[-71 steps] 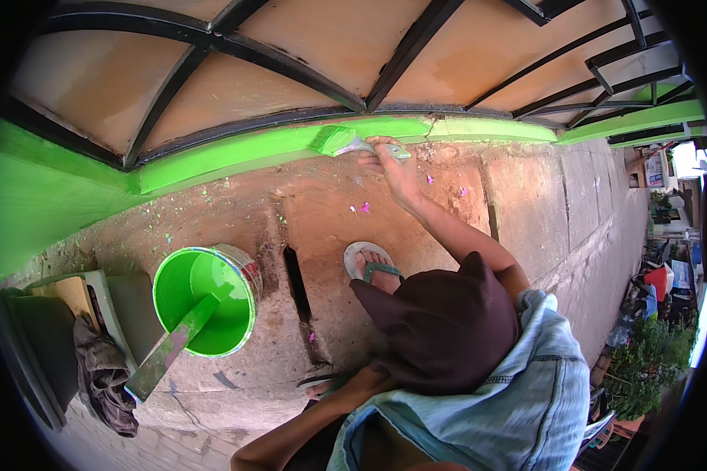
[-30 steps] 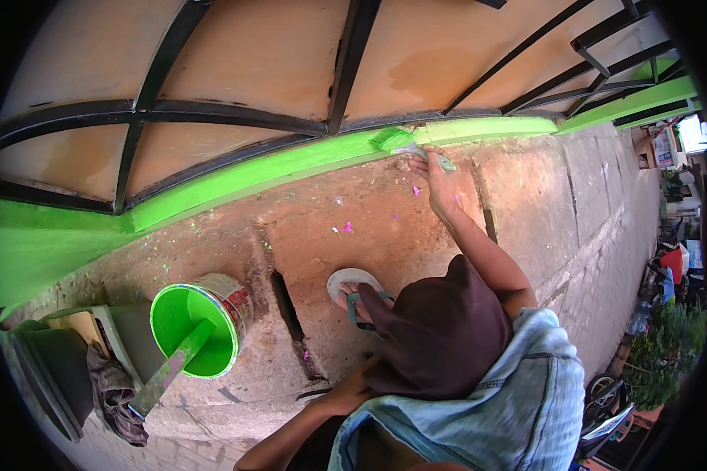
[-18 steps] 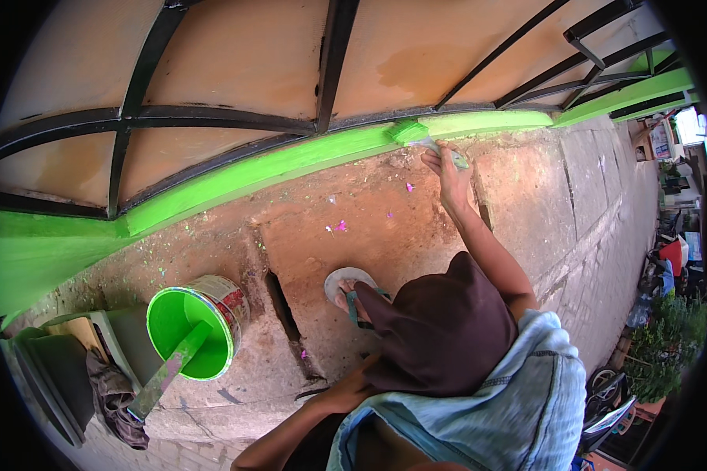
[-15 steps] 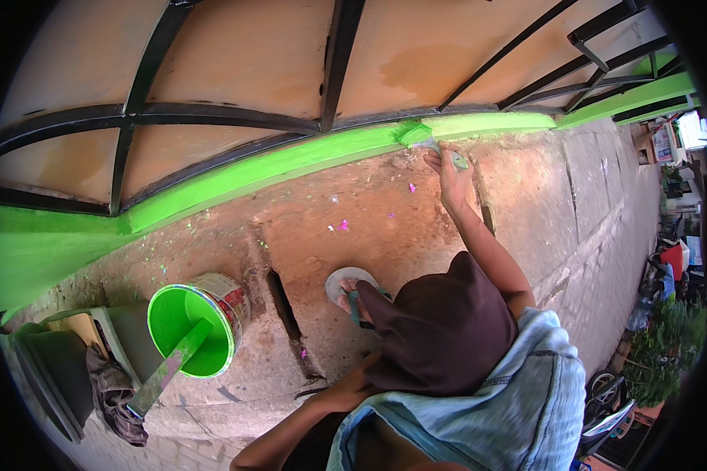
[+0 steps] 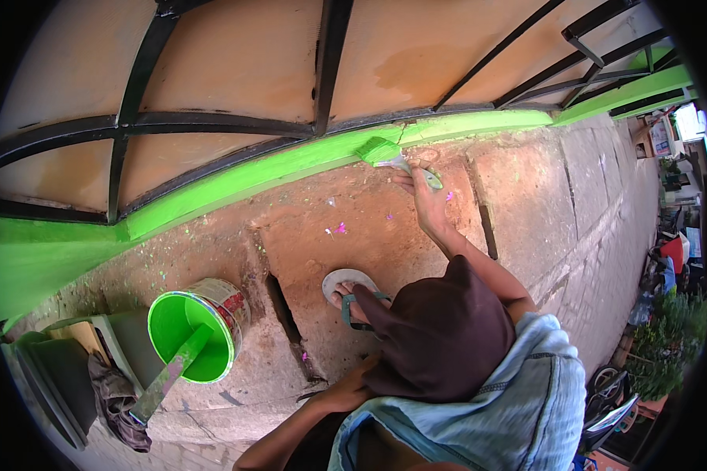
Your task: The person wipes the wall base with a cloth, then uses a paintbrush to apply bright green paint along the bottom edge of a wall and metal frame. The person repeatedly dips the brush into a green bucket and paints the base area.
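My right hand (image 5: 426, 196) is closed around the handle of a paintbrush (image 5: 379, 150), its bristles coated in bright green. The bristles lie against the front face of a low green ledge (image 5: 291, 163) below a framed panel wall. My left hand (image 5: 359, 385) rests by my knee, with its fingers hidden behind the dark brown cloth there. To the left, a paint bucket (image 5: 234, 298) stands on the pavement, its inside covered in green. A paint-smeared flat stick (image 5: 167, 380) leans in it and sticks out over the rim.
Black bars (image 5: 220, 122) cross the orange panels above the ledge. A crumpled dark rag (image 5: 118, 404) lies beside grey boards (image 5: 51, 377) left of the bucket. Narrow slots (image 5: 285, 308) cut the pavement. My sandalled foot (image 5: 352, 298) is in the middle; plants (image 5: 671, 349) stand far right.
My right hand has moved left and toward me, drawing the paintbrush leftward along the green ledge. My left hand stays by my knee.
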Demonstrator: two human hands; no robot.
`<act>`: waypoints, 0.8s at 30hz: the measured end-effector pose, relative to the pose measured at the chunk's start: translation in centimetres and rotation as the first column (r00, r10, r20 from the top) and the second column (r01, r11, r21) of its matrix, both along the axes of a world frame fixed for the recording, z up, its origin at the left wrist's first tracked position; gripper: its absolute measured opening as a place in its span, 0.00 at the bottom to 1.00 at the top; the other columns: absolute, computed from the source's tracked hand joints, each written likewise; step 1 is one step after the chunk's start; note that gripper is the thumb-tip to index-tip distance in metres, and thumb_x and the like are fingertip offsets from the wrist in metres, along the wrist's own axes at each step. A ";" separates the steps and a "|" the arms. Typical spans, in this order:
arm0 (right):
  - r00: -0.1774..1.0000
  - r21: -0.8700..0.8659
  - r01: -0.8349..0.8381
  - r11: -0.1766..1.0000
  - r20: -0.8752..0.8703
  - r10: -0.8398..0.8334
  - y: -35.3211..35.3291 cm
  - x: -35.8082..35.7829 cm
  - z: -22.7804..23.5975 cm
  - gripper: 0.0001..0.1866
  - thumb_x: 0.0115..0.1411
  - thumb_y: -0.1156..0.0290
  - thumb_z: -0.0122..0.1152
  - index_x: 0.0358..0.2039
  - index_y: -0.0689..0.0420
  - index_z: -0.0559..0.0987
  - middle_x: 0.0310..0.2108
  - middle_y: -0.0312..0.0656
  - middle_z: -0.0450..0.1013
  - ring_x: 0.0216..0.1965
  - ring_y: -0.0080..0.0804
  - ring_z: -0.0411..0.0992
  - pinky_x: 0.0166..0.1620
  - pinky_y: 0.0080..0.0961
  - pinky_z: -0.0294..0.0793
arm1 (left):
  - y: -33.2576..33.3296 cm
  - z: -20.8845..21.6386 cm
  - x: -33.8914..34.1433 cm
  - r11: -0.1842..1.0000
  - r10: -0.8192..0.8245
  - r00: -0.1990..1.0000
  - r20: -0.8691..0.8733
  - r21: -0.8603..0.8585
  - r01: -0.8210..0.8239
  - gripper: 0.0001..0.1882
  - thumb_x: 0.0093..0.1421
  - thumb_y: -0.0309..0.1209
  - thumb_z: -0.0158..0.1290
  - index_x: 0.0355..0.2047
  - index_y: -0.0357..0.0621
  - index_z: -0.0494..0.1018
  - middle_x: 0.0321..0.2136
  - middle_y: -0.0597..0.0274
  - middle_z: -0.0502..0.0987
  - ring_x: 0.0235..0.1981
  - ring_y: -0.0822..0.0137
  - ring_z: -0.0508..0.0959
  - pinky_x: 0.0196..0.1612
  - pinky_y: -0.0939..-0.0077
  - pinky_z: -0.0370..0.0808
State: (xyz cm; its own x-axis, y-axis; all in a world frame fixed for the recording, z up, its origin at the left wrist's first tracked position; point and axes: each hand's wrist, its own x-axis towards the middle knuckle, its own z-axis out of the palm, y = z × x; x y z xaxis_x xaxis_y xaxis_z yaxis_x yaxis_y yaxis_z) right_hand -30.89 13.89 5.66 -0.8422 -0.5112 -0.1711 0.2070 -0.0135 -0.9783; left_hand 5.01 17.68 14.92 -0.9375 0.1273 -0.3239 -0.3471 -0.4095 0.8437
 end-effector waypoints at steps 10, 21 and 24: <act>0.909 -0.107 0.369 0.923 -0.163 -0.383 3.9 -9.2 -1.3 0.14 0.68 0.68 0.58 0.44 0.67 0.72 0.37 0.55 0.78 0.36 0.40 0.81 0.44 0.31 0.83 | 0.6 -0.1 -0.2 0.997 0.079 0.997 -0.022 0.017 -0.079 0.26 0.59 0.28 0.50 0.59 0.35 0.66 0.66 0.37 0.57 0.68 0.41 0.56 0.71 0.54 0.50; 0.973 -0.005 0.184 0.983 0.143 -0.182 1.3 -3.7 0.3 0.15 0.67 0.69 0.58 0.45 0.68 0.73 0.40 0.55 0.78 0.36 0.42 0.81 0.43 0.31 0.82 | -0.2 0.7 -0.5 0.998 0.047 0.998 0.029 0.050 -0.048 0.28 0.60 0.27 0.48 0.61 0.33 0.63 0.66 0.38 0.56 0.69 0.43 0.55 0.71 0.54 0.49; 0.957 0.001 0.282 0.960 0.078 -0.281 2.1 -5.9 0.2 0.13 0.67 0.69 0.58 0.43 0.67 0.72 0.40 0.56 0.77 0.36 0.42 0.81 0.43 0.31 0.82 | 0.0 0.5 -0.4 0.997 0.068 0.997 0.024 0.044 -0.069 0.28 0.60 0.27 0.48 0.62 0.32 0.62 0.67 0.38 0.56 0.69 0.43 0.55 0.71 0.54 0.48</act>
